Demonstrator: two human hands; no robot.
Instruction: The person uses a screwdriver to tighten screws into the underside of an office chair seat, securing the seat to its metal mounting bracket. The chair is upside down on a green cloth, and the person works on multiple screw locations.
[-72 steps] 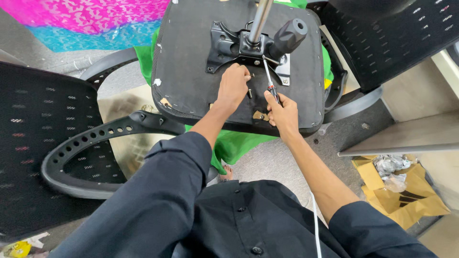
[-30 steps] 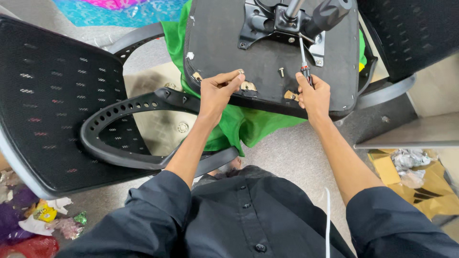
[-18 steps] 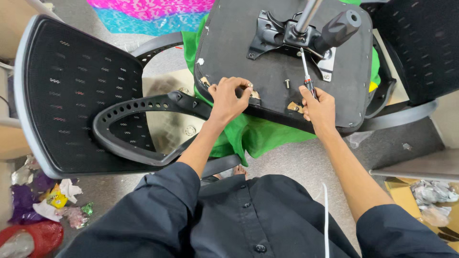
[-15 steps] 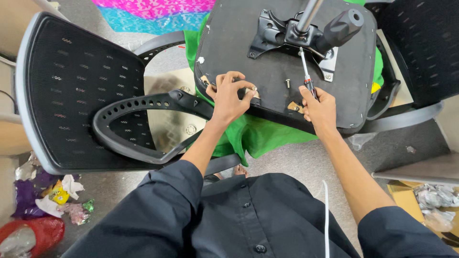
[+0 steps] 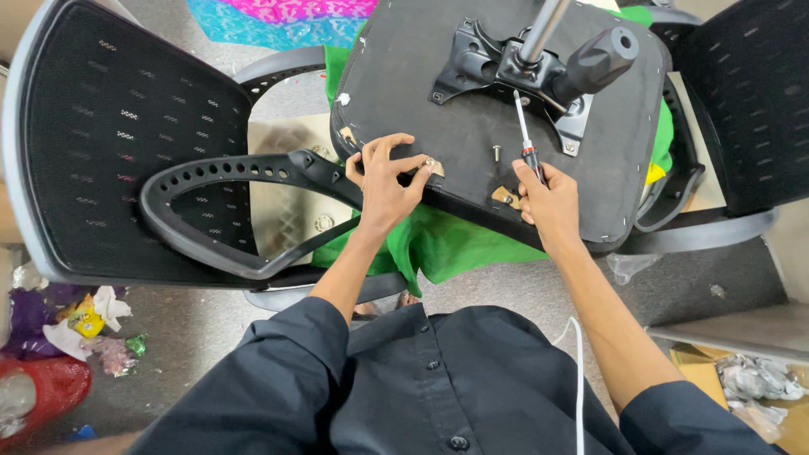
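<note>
Upturned office chair seat (image 5: pixel 438 109), underside up, lying on green cloth (image 5: pixel 447 248). Left hand (image 5: pixel 386 181) rests at the seat's near edge, fingers pinched on a small metal fitting (image 5: pixel 431 165). Right hand (image 5: pixel 549 202) is closed round a screwdriver (image 5: pixel 526 145), tip up by the black mechanism plate (image 5: pixel 497 67). Loose bolt (image 5: pixel 496 152) stands between the hands. Black armrest (image 5: pixel 244 211) is just left of the seat
</note>
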